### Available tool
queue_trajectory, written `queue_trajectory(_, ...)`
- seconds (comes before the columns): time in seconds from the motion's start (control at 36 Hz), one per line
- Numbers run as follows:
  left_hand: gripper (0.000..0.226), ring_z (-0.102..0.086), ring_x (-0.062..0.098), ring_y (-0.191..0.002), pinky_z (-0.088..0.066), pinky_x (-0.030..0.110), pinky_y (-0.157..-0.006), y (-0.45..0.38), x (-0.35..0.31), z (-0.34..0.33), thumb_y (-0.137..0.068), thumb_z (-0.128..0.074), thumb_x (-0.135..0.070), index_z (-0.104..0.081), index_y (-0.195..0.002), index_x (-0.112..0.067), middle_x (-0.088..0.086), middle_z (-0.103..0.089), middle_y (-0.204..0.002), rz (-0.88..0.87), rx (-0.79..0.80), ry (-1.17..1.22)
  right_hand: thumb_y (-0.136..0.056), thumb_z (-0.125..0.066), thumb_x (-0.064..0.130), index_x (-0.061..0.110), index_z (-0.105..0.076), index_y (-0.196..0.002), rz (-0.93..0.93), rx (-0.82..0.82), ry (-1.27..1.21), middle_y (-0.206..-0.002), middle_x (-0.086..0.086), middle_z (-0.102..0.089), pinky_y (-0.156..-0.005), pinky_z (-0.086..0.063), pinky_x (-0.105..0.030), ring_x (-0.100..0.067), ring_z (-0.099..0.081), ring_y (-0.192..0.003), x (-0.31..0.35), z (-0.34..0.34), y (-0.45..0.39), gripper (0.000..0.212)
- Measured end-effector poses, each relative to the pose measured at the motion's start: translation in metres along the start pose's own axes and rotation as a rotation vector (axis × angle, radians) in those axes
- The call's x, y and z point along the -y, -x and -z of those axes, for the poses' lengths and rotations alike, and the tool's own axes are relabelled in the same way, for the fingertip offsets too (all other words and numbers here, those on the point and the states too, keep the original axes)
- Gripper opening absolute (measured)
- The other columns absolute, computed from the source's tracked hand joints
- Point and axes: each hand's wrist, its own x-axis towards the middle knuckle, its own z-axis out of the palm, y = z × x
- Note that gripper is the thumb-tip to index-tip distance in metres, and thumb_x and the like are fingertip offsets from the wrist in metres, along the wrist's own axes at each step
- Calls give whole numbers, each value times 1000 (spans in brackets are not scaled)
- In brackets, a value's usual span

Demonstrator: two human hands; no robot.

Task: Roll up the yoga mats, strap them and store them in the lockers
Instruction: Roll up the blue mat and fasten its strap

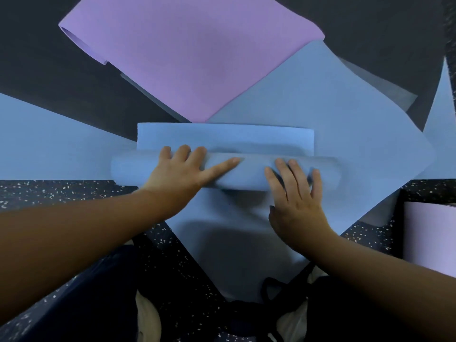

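A dark floor flecked with pale specks is carrying everything here. A blue mat is lying spread on it in the middle, its near end curled into a roll. A purple mat is lying farther off, overlapping the blue one's far corner, its left edge curling up. Another blue mat is stretching in from the left, and a pale lilac mat is sitting at the right edge.
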Motion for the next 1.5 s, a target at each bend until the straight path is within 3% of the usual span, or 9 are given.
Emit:
queue_trajectory(0.36,122,-56,37,-79,-48,49,-64,39,-24,-19,-52,-73,-5,-12,-151,-39,20,-54,-105,-85,135,-21,-72,-45,20,13,-41,-139,76,82,-119,-141,-13,-41,-101,-33,-55,-33,-42,-127,14,-12,48,67)
queue_trajectory(0.61,130,-56,35,-86,-45,43,-63,31,-19,-22,-55,-76,-19,11,-148,-45,13,-57,-107,-91,341,22,-70,-40,25,8,-33,-144,95,217,-66,-148,-19,-31,-106,-19,-62,-39,-33,-134,17,-20,49,76)
queue_trajectory(0.72,121,-50,32,-110,-46,45,-83,18,-12,-11,-66,-76,-50,18,-142,-45,11,-44,-133,-59,377,34,-60,-53,29,9,-29,-146,109,280,-86,-148,-17,-31,-106,-17,-60,-37,-31,-136,9,-18,30,91)
queue_trajectory(0.83,106,-18,31,-139,-21,50,-112,1,-7,-1,-81,-50,-73,31,-141,-41,11,-8,-154,-45,437,-49,-47,-74,30,11,-33,-143,72,338,-131,-143,-15,-44,-104,-29,-59,-36,-44,-130,3,-15,6,106)
queue_trajectory(1.0,111,-57,40,-105,-48,53,-85,1,-5,-4,-52,-87,-49,-28,-145,-30,21,-54,-126,-141,230,1,-43,-83,33,10,-44,-140,79,394,-157,-133,-14,-54,-96,-41,-58,-36,-55,-116,-9,-11,-17,107)
queue_trajectory(1.08,110,-58,40,-104,-48,55,-84,5,-12,-8,-50,-89,-36,-32,-144,-31,23,-56,-123,-143,145,28,-45,-83,31,9,-51,-136,74,393,-158,-123,-13,-59,-92,-45,-52,-36,-58,-106,-15,-11,-30,99)
queue_trajectory(1.14,119,-55,41,-108,-46,57,-87,2,-12,-6,-49,-90,-40,-23,-147,-32,23,-54,-127,-126,173,25,-47,-82,27,9,-53,-135,62,383,-164,-119,-13,-61,-89,-46,-52,-37,-59,-102,-17,-13,-35,94)
queue_trajectory(1.28,118,-29,36,-134,-26,53,-107,-1,-13,-7,-86,-63,-51,47,-127,-43,14,-18,-155,-125,318,-32,-51,-82,26,12,-42,-141,81,347,-108,-134,-20,-52,-97,-38,-65,-41,-52,-119,-14,-14,-34,100)
queue_trajectory(1.5,112,-39,33,-125,-34,47,-98,-7,-12,-5,-91,-56,-37,50,-124,-43,12,-24,-147,-109,283,-50,-75,-50,24,26,-47,-124,578,114,-226,-143,-14,-36,-107,-25,-60,-35,-38,-130,-18,-20,44,49)
